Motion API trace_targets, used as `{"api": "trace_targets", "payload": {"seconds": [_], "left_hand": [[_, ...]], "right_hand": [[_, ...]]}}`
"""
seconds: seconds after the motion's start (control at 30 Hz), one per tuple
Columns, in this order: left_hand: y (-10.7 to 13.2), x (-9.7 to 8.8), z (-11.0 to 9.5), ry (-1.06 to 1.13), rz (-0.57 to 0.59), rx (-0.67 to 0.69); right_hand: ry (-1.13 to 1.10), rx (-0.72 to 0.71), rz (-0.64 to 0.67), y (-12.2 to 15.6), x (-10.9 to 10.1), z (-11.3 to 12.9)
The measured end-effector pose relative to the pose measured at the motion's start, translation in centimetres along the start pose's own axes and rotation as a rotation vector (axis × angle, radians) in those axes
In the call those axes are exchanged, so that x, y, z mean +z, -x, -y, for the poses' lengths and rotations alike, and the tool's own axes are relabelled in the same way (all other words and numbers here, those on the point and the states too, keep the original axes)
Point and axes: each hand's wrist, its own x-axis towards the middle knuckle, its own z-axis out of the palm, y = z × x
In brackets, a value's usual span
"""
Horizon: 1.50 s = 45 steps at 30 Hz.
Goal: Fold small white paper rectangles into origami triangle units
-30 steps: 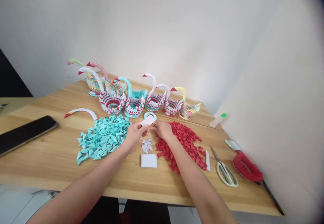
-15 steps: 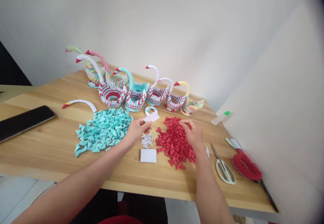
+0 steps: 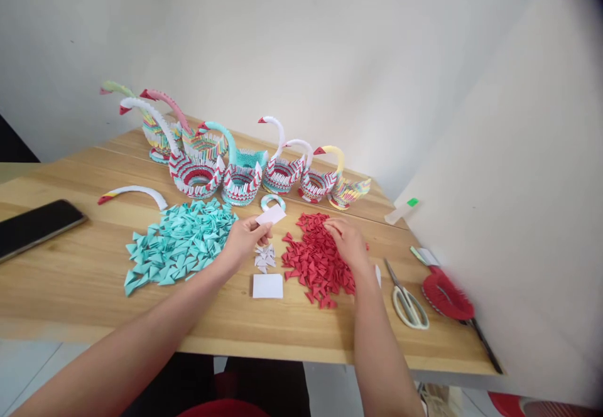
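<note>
A small white paper slip (image 3: 272, 214) is pinched between the thumb and fingers of my left hand (image 3: 244, 238), above the table's middle. Below it lie some folded white paper triangles (image 3: 265, 258), with a stack of white paper slips (image 3: 267, 286) nearer me. My right hand (image 3: 349, 242) hovers at the far right part of a pile of red folded paper triangles (image 3: 315, 260). Its fingertips are pressed together; whether anything is between them is too small to see. On the left, beside my left forearm, spreads a pile of teal folded triangles (image 3: 181, 244).
Several folded-paper swans (image 3: 240, 184) line the table's back, with a paper ring (image 3: 273, 197) in front. A loose white swan neck (image 3: 141, 189) and a phone (image 3: 38, 228) lie left. Scissors (image 3: 409, 307) and a red paper piece (image 3: 445, 294) are at right.
The whole view has shifted, so everything sits a little further left. My left hand still holds the paper slip; my right fingers stay pinched by the red pile.
</note>
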Motion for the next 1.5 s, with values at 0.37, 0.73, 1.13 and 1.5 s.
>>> {"api": "trace_targets", "payload": {"seconds": [0.37, 0.73, 1.13, 1.5], "left_hand": [[0.1, 0.1, 0.1, 0.014, 0.011, -0.002], [0.0, 0.1, 0.1, 0.03, 0.008, 0.005], [-0.2, 0.1, 0.6, 0.025, 0.006, -0.016], [0.0, 0.0, 0.4, -0.011, 0.006, 0.002]], "right_hand": [[0.149, -0.025, 0.223, -0.6, 2.4, 1.2], [0.014, -0.053, 0.155, -0.4, 2.2, 1.8], [0.012, -0.049, 0.249, -0.7, 3.6, 2.1], [0.003, -0.051, 0.18, -0.3, 3.0, 2.0]]}}
